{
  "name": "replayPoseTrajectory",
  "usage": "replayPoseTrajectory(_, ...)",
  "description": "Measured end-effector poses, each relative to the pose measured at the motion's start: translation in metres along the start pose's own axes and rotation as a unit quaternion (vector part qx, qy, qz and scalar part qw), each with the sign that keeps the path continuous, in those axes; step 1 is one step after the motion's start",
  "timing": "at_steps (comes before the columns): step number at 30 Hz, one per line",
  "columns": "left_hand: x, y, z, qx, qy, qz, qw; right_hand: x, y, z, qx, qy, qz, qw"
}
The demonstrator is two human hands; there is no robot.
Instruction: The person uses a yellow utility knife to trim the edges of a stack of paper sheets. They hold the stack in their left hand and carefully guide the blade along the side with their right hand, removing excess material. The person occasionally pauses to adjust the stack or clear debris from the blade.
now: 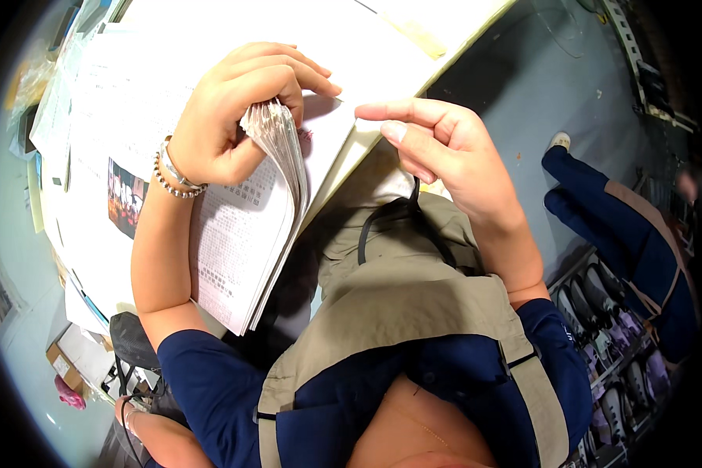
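Observation:
A thick booklet [238, 257] with dense printed text lies on the table's near edge, its lower corner jutting out over my lap. My left hand [238, 109] is curled round a bunch of its pages, bending them up between thumb and fingers. Beneath the lifted pages a pale sheet [327, 129] with a small pink handwritten mark shows. At that sheet's right edge is my right hand [444, 140]: its index finger is stretched out, the thumb lies just below it, and the other fingers are curled. Nothing shows in this hand.
Papers [125, 86] and a dark colour photo [126, 197] lie on the white table [288, 19]. A person's legs [608, 226] show at right, near a rack of shoes [608, 335]. Another person's arm [164, 441] is at lower left, near a cardboard box [66, 366].

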State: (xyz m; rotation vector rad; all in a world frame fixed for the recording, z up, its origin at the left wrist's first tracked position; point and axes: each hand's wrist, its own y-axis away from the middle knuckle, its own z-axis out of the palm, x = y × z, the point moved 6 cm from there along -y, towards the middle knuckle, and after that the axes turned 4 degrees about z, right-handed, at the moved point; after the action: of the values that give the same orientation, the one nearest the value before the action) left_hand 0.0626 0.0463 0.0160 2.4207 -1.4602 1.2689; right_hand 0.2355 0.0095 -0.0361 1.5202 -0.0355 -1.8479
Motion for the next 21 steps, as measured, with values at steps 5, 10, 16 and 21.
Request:
replayPoseTrajectory(5, -0.002, 0.001, 0.003, -0.004, 0.001, -0.004, 1.0, 0.0, 0.001, 0.002, -0.004, 0.014, 0.021, 1.0)
replayPoseTrajectory(10, -0.003, 0.001, 0.002, -0.017, 0.005, -0.014, 1.0, -0.006, 0.006, 0.017, -0.02, 0.096, 0.002, 0.995)
replayPoseTrajectory(16, 0.005, -0.003, -0.001, -0.002, -0.009, 0.039, 0.999, 0.0, 0.004, 0.023, -0.062, 0.035, 0.043, 0.997)
replayPoseTrajectory(21, 0.0, 0.004, 0.0, 0.016, 0.04, -0.007, 0.999, 0.0, 0.007, 0.024, -0.07, 0.018, 0.052, 0.996)
